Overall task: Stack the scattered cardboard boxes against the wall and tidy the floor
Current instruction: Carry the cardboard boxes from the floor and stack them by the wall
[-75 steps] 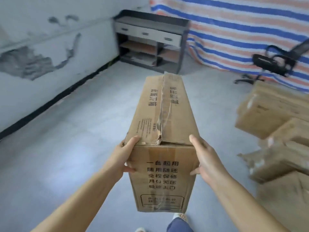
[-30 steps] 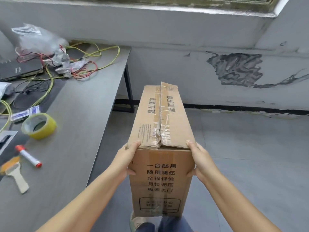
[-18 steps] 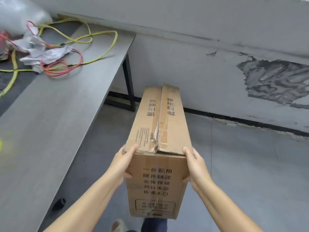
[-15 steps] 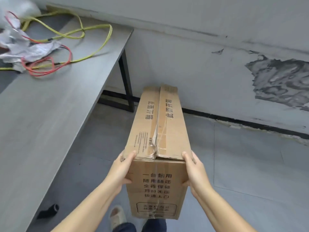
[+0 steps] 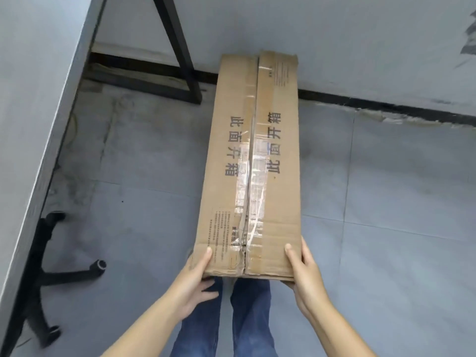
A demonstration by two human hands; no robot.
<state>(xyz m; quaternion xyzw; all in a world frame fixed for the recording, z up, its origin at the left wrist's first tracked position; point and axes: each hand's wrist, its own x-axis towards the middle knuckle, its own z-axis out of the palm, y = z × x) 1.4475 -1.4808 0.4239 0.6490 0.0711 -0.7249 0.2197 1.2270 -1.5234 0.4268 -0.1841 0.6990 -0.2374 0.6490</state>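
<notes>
Running lengthwise up the middle of the frame, the long, narrow cardboard box (image 5: 253, 163) points its far end at the grey wall (image 5: 334, 42) in the upper part of the frame, where that end overlaps the black baseboard strip (image 5: 386, 106); whether it touches the wall cannot be told. Its near end sits at lower centre, just above the person's blue-jeaned legs (image 5: 231, 318). The top face shows two flaps meeting along a centre seam covered with torn clear tape (image 5: 251, 181), with dark printed characters on either side of it.

At the near left corner, the left hand (image 5: 197, 282) holds the box, thumb lying on the top face and fingers slightly spread beneath the end. On the near right corner, the right hand (image 5: 305, 274) grips likewise, thumb on top and fingers wrapped under the edge.

Grey floor tiles (image 5: 399, 202) surround the box. A grey tabletop (image 5: 28, 99) fills the left side, its black metal leg (image 5: 177, 47) at upper left, and a black chair base with castors (image 5: 49, 266) lies at lower left.
</notes>
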